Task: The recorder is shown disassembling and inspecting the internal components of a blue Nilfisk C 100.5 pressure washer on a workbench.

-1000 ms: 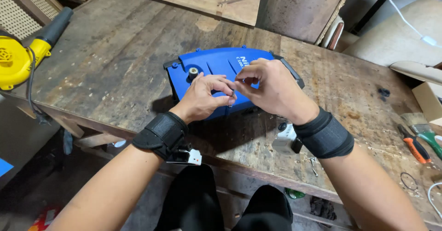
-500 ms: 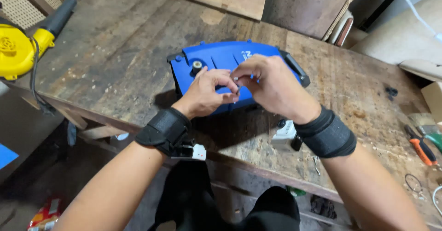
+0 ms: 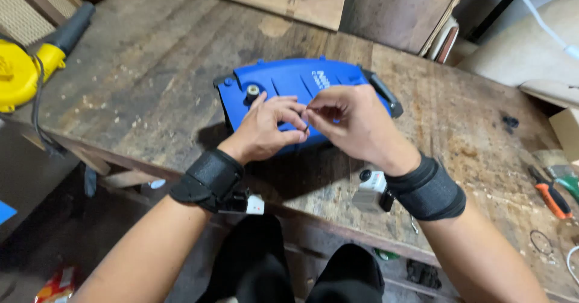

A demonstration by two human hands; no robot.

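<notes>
A blue plastic machine housing [image 3: 289, 82] with a black handle [image 3: 383, 92] lies on the worn wooden workbench [image 3: 151, 86]. My left hand [image 3: 265, 128] and my right hand [image 3: 350, 125] meet just above its near side, fingertips pinched together on something very small that I cannot make out. A round metal fitting [image 3: 252, 90] on the housing sits just beyond my left fingers. Both wrists wear black straps.
A yellow blower [image 3: 24, 67] with a black nozzle and cord lies at the left edge. Orange-handled pliers [image 3: 552, 197] and wire loops lie at the right. A small white and black device [image 3: 371, 191] sits under my right wrist. Boards and a metal drum stand behind.
My view has shifted slightly closer; both hands stay pinched together over the blue housing, with little fingertip movement.
</notes>
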